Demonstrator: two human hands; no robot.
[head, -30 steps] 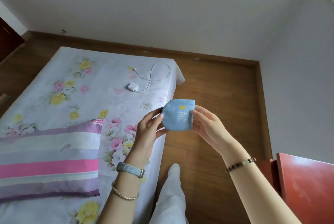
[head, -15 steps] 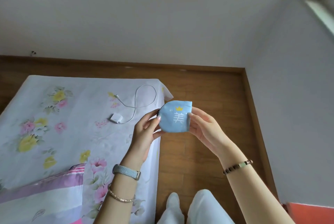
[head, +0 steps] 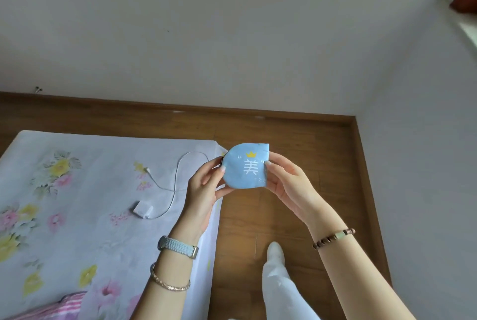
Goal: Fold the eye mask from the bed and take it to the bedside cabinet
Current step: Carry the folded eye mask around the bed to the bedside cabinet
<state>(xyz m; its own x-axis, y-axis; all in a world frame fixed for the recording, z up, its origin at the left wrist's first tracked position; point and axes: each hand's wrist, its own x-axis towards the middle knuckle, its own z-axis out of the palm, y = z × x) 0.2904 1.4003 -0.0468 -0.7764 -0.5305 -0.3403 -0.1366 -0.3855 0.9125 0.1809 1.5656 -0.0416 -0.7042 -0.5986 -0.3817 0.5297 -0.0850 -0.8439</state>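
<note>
The light blue eye mask [head: 245, 166], folded in half with a yellow crown and a white character on its face, is held up in the air past the bed's right edge. My left hand [head: 204, 190] pinches its left side with thumb and fingers. Along its right side my right hand [head: 286, 185] grips the folded edge. The bed [head: 77, 216] with its floral sheet lies at the lower left. The bedside cabinet is out of view.
A white charger block [head: 142, 209] with its looped cable [head: 178, 172] lies on the bed. A pink striped pillow corner [head: 51, 306] shows at the bottom left. Wooden floor [head: 309, 165] runs right of the bed to the grey walls. My white-trousered leg [head: 281, 281] stands on the floor.
The view has tilted up and turned: the pillow and the red cabinet corner slid out of the frame. Both hands keep the folded mask between them, unchanged in grip.
</note>
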